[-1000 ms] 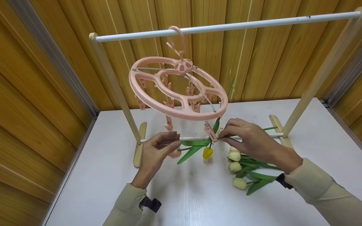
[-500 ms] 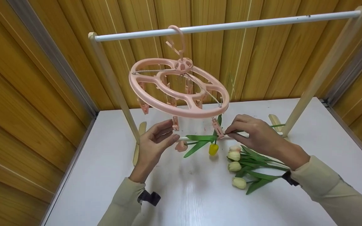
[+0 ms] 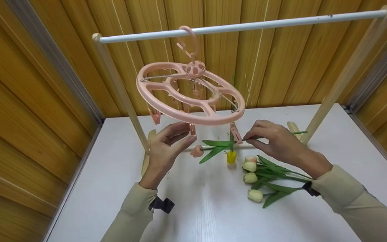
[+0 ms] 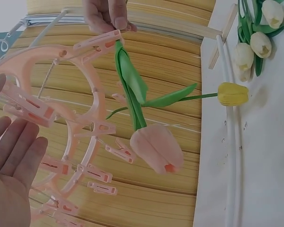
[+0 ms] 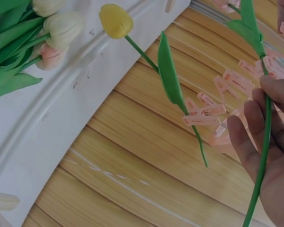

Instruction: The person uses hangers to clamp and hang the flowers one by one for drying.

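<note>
My right hand [image 3: 275, 137] pinches the green stem [image 5: 266, 118] of a pink tulip between thumb and fingers. The tulip's pink head [image 4: 157, 147] points left in the head view, its stem lying at a pink clothespin [image 3: 236, 133] on the hanger's near right rim. Whether that clothespin bites the stem I cannot tell. My left hand [image 3: 168, 148] holds another hanging clothespin [image 4: 31, 105] between thumb and fingertips. A yellow tulip [image 3: 231, 157] hangs head down, its stem caught in a clothespin [image 5: 203, 116]. The round pink hanger [image 3: 197, 117] is hooked over a white rod.
The white rod [image 3: 281, 24] spans a wooden-legged rack standing on the white table [image 3: 200, 208]. Several pale tulips [image 3: 255, 195] lie on the table at the right. More clothespins [image 4: 99, 172] dangle beneath the hanger. A lower white bar [image 4: 231, 156] crosses the rack near the tabletop.
My left hand has risen slightly and closed its fingertips on a clothespin. The hanger has turned a little, and my right hand with the pink tulip has shifted right and up.
</note>
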Demonstrator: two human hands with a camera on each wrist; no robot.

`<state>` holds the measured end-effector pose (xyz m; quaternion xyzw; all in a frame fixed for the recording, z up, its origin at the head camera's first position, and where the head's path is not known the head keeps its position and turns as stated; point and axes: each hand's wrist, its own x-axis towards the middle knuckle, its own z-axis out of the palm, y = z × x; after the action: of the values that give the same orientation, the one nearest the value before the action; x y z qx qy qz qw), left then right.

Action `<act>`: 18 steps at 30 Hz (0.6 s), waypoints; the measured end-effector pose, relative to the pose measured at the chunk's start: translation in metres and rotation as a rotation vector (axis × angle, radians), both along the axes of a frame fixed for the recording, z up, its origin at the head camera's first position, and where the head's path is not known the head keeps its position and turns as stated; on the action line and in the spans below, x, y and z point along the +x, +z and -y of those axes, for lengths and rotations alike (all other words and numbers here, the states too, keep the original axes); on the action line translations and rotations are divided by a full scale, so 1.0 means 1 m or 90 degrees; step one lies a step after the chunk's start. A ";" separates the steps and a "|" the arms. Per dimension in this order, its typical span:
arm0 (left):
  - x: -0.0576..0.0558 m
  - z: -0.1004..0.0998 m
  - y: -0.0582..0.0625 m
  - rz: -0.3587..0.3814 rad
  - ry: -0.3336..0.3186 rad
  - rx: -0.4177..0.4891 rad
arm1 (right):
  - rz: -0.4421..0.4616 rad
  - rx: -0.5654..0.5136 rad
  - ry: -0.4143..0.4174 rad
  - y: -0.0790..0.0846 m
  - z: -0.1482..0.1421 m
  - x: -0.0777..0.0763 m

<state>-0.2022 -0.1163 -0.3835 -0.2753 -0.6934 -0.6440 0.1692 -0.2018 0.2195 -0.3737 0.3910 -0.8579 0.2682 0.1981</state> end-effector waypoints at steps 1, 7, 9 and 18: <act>0.000 -0.001 0.001 0.000 -0.001 -0.002 | 0.001 0.000 -0.001 0.000 0.000 0.000; -0.001 -0.003 0.003 -0.009 -0.009 -0.011 | 0.009 0.005 -0.007 0.001 -0.002 0.000; -0.001 -0.003 0.004 -0.012 -0.016 -0.010 | 0.011 0.005 -0.008 0.002 -0.002 0.000; -0.001 -0.002 0.004 -0.012 -0.037 -0.005 | 0.005 0.000 -0.006 0.001 -0.002 0.000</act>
<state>-0.2031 -0.1139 -0.3795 -0.3017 -0.6860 -0.6435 0.1558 -0.2014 0.2219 -0.3724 0.3858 -0.8605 0.2686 0.1963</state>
